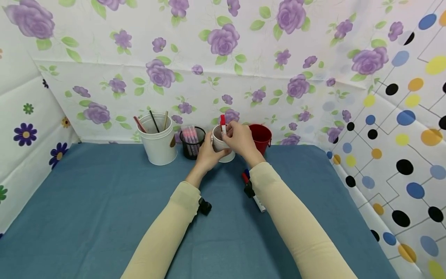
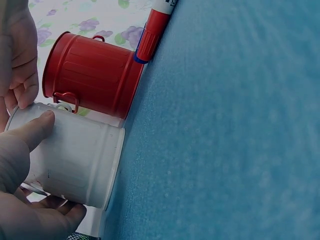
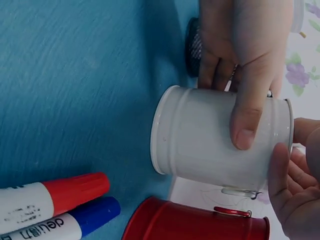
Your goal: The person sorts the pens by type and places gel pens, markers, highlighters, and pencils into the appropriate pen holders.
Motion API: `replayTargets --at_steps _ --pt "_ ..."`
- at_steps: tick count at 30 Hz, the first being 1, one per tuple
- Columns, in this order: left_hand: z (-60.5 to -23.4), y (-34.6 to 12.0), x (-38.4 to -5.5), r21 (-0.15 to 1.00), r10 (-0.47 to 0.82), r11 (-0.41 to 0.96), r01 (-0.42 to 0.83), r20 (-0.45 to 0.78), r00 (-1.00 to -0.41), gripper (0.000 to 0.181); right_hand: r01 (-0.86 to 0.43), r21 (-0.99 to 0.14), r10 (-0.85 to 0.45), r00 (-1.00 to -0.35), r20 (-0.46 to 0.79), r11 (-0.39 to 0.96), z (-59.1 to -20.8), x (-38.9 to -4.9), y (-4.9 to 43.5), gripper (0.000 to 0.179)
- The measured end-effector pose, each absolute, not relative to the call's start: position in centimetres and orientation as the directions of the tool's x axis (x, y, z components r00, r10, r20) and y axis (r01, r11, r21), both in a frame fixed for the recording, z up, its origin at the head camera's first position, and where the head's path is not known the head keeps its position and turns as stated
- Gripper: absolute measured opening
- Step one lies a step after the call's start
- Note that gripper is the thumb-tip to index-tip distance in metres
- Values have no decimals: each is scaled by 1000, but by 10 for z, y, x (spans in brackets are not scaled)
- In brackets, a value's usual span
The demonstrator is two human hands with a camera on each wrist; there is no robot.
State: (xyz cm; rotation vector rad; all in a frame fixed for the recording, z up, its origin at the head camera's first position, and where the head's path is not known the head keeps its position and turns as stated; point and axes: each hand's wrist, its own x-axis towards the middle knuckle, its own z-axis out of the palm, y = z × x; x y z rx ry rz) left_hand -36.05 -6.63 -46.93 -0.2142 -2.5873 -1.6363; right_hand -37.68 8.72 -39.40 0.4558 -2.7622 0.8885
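A small white metal bucket [image 3: 210,135] stands on the table. My left hand [image 1: 208,154] grips its side, with the thumb across the front and the fingers round the other side. My right hand [image 1: 242,141] is at the bucket's rim and pinches a red-capped marker [image 1: 223,122], held cap up over the opening. In both wrist views that marker is hidden. Beneath my right forearm lie two whiteboard markers, a red-capped marker [image 3: 75,193] and a blue-capped marker [image 3: 97,216], side by side. Close right of the white bucket is a red bucket [image 2: 95,75].
A black mesh holder [image 1: 189,153] with several pink pens stands left of the small bucket. Farther left is a larger white bucket [image 1: 160,149] holding a few thin sticks. Flowered cloth [image 1: 195,93] hangs behind the blue-covered table [image 1: 104,205].
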Motion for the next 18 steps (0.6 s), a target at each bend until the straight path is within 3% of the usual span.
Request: replayTargets --at_steps 18 --pt "-470 -66 -361 898 77 418 140 118 -990 100 -336 -544 -229 -939 256 769 -391 -375 86 23"
